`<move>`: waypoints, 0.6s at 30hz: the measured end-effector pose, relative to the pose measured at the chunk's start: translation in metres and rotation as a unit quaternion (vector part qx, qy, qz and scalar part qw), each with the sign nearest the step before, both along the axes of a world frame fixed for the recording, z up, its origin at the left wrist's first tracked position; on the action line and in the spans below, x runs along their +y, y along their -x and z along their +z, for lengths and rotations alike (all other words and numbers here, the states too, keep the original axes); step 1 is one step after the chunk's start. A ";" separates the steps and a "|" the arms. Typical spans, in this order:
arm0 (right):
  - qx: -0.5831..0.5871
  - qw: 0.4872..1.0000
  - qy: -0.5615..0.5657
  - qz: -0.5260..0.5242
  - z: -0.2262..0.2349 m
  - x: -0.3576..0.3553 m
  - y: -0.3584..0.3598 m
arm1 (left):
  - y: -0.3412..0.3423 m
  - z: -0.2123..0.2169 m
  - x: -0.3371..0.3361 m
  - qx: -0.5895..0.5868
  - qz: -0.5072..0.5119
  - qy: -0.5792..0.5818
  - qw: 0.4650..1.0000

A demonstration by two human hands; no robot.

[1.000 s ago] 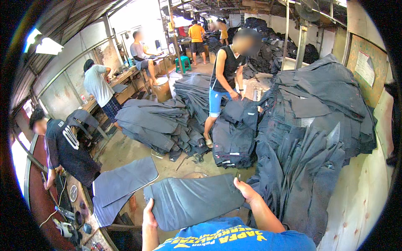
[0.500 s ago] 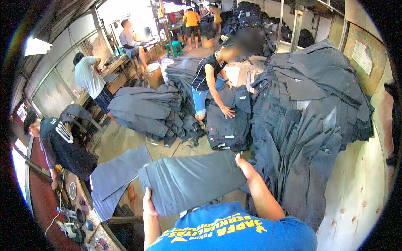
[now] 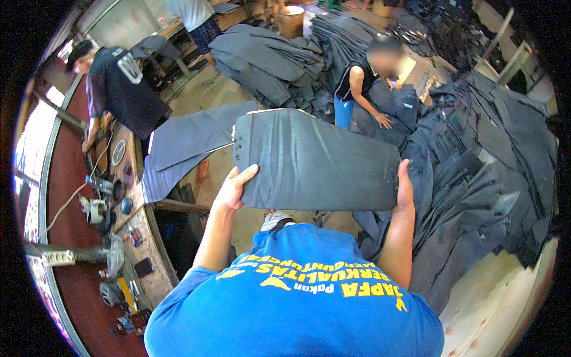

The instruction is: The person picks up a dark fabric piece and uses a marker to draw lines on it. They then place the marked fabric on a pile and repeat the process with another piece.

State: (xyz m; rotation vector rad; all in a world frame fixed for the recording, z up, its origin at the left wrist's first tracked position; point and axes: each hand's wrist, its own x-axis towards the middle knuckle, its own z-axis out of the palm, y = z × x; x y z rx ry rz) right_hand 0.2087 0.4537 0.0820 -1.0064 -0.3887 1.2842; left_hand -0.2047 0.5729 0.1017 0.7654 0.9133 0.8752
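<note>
Far left, worktop (image 3: 160, 271); at its edge, grey panels (image 3: 190, 134) laid flat, probably against creasing. Left grip (image 3: 234, 187) clamped on the left side of a folded dark cloth (image 3: 321, 157), held out in front; right grip (image 3: 405, 187) clamped on its right end, seemingly to spread it. Farthest right, dark heap (image 3: 476, 166).

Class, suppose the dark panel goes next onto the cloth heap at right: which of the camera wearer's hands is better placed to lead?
Likely the right hand: it holds the dark panel at the end nearer the cloth heap, while the left hand holds the other end, toward the workbench.
</note>
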 end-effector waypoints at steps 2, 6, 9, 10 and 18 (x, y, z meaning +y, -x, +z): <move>-0.012 1.000 -0.014 -0.010 -0.003 0.000 -0.002 | -0.001 0.004 -0.003 0.000 -0.010 -0.011 1.000; -0.004 0.999 -0.039 0.004 -0.014 -0.003 -0.005 | -0.001 0.007 -0.008 0.022 -0.011 -0.039 0.999; -0.023 0.999 -0.034 0.000 -0.024 -0.005 -0.007 | 0.001 0.008 -0.007 0.048 0.003 -0.011 0.999; -0.029 0.999 -0.035 0.002 -0.027 -0.005 -0.007 | 0.002 0.008 -0.007 0.042 -0.003 -0.019 0.999; -0.031 0.997 -0.067 0.033 -0.038 -0.009 -0.005 | 0.005 0.005 -0.006 0.085 0.010 -0.021 0.996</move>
